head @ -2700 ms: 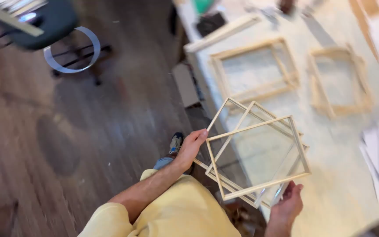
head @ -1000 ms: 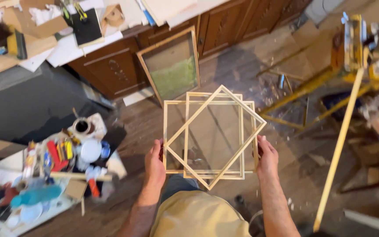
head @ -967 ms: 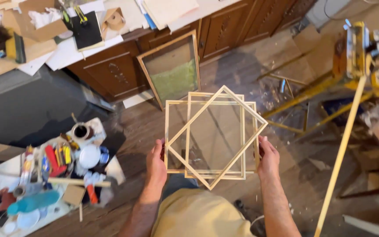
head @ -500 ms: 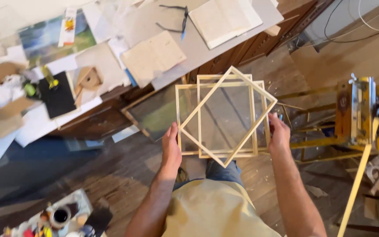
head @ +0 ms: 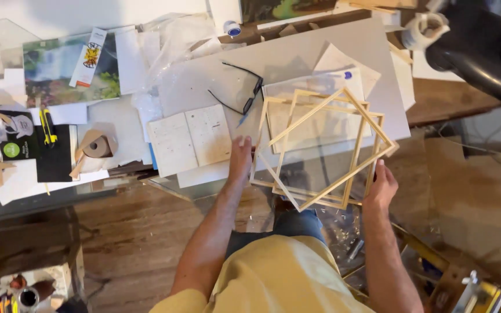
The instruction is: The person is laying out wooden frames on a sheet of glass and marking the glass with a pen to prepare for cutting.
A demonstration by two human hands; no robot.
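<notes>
I carry a stack of three pale wooden frames (head: 322, 149), square and empty, skewed against one another. My left hand (head: 240, 159) grips the stack's left edge. My right hand (head: 380, 186) grips its lower right edge. The stack hangs over the front edge of a cluttered grey worktop (head: 297, 58), partly above a clear plastic sheet (head: 308, 110).
On the worktop lie black glasses (head: 243, 91), an open speckled booklet (head: 189, 139), a tape roll (head: 97, 147), a yellow-handled tool (head: 47, 126), papers and a landscape print (head: 65, 72). A black chair (head: 482, 52) stands at the right. Wooden floor lies below.
My view has swung from the floor and cabinet to the cluttered worktop. The frames, still held in both hands, now hang over the worktop's front edge.
</notes>
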